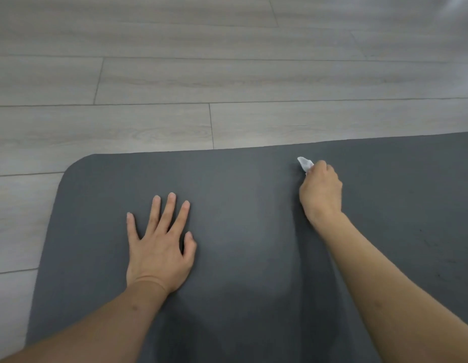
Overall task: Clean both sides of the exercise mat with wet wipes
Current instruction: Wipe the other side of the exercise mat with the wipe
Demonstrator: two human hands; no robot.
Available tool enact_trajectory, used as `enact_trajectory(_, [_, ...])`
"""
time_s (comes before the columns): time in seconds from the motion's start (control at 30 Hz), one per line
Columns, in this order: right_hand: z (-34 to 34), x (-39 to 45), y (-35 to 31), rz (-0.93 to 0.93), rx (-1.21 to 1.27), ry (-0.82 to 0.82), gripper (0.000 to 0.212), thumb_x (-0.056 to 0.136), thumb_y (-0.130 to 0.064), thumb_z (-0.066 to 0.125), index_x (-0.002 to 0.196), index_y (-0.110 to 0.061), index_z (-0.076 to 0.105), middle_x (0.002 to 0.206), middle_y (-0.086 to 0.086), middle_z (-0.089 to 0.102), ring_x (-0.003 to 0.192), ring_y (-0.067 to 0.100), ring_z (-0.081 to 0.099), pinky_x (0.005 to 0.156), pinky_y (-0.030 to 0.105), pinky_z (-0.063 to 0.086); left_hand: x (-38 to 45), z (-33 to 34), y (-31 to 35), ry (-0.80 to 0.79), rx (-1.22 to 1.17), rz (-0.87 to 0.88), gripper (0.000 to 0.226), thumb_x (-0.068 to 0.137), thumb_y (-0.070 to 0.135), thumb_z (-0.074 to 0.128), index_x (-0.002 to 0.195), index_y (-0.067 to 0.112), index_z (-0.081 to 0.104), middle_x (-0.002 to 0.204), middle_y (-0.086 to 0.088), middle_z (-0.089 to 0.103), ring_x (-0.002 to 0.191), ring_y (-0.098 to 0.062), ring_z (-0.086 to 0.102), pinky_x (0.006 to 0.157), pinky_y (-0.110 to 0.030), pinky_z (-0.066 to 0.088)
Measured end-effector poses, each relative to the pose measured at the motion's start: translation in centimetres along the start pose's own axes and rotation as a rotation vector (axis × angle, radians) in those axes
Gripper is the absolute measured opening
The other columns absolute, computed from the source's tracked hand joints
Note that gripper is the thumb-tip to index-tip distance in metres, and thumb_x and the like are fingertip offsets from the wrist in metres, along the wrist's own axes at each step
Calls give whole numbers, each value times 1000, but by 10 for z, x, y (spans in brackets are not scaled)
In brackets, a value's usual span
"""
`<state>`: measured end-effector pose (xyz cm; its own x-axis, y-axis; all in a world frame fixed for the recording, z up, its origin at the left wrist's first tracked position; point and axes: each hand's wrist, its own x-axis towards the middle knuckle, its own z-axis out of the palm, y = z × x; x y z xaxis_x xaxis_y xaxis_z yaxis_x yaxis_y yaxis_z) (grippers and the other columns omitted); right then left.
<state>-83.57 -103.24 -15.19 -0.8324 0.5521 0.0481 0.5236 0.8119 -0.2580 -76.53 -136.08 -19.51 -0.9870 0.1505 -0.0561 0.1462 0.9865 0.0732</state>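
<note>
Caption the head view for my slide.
Right hand wipes dark grey foam mat with white wipe; left hand braces.

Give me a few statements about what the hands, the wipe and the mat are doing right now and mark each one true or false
1. The left hand lies flat on the mat with its fingers spread. True.
2. The right hand is empty. False: it grips a crumpled white wet wipe.
3. The mat is rolled up. False: it lies spread out on the wooden floor.
4. The wipe is near the mat's far edge. True.
5. A rounded corner of the mat shows at the left. True.
6. Both hands hold wipes. False: only the right one does.
</note>
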Motion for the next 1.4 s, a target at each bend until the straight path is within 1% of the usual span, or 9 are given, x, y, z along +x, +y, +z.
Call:
enact_trajectory(0.1, [20,-30,-74,-83,59,-74,22,92,-2,45,111,-6,56,113,16,60,104,36,61,84,41,47,1,0,-1,8,-6,9,68,98,48,22,164,34,21,173,7,8,161,-18,-2,123,-67,4])
enact_trajectory(0.27, [45,-59,-133,-713,65,-264,26,93,-5,37,113,-8,54,114,12,55,104,30,53,86,40,47,0,2,-2,37,-27,31,67,97,46,29,162,31,30,172,4,17,160,-19,7,123,-68,6])
enact_trajectory(0.37, [34,11,-62,-455,-50,-129,41,92,-15,28,120,-17,59,118,9,58,110,31,57,94,42,47,1,0,-2,29,-34,25,67,97,47,28,163,31,30,172,4,16,161,-19,4,123,-67,6])
enact_trajectory(0.5, [14,42,-31,-7,-55,-9,32,90,0,44,121,-2,54,121,20,56,110,41,59,92,44,46,1,0,-1,28,-37,21,68,97,47,27,163,31,29,172,4,15,161,-19,3,123,-67,6])
enact_trajectory(0.73, [41,-40,-173,-680,25,-306,26,92,1,42,116,-6,50,119,14,54,108,31,55,82,37,43,0,0,-3,52,-48,29,67,97,47,29,161,29,34,172,4,19,160,-19,7,123,-67,9])
enact_trajectory(1.0, [14,48,-40,-51,-37,14,27,91,0,43,116,0,53,120,22,57,109,42,57,90,45,44,5,-2,-1,38,-57,26,69,96,47,29,162,27,32,172,4,18,161,-19,5,124,-67,7])
enact_trajectory(1.1, [41,6,-120,-197,22,-87,32,93,-3,44,123,-7,54,123,15,59,113,33,60,93,38,47,5,-2,-2,51,-53,20,71,96,46,30,162,21,34,172,4,19,160,-18,8,124,-67,9])
enact_trajectory(1.23, [51,-48,-176,-738,37,-285,28,92,1,42,118,-5,51,120,15,55,108,30,55,87,38,46,5,-1,-3,56,-40,20,71,96,47,29,161,18,34,172,5,18,160,-17,8,124,-65,9])
enact_trajectory(1.4, [19,32,-48,-268,-30,-77,23,96,-2,37,113,-2,53,119,20,57,108,40,56,85,43,42,7,-2,-1,42,-50,19,72,96,47,30,161,18,36,172,5,19,160,-17,7,124,-65,7])
